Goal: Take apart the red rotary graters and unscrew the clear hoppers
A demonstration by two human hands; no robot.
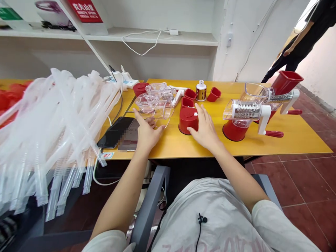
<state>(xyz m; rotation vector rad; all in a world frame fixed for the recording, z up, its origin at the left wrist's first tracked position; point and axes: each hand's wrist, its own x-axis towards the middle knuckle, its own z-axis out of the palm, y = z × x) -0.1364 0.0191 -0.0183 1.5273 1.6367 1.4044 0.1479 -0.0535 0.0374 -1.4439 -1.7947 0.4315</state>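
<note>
My left hand reaches to a clear plastic grater housing, its thumb by the clear rim and its other fingers partly behind the plastic. My right hand is at the right side of a round red grater base, thumb low in front and fingers along the upper edge. The base sits on the yellow table. Beyond it stand two red pieces, a hopper and another beside it. More clear housings cluster behind my left hand. A drum grater with a white-and-red crank stands to the right.
A second drum grater stands behind the first. A metal drum and a red pusher lie at the back. Translucent tubes pile up on the left beside a black phone. A person stands at far right.
</note>
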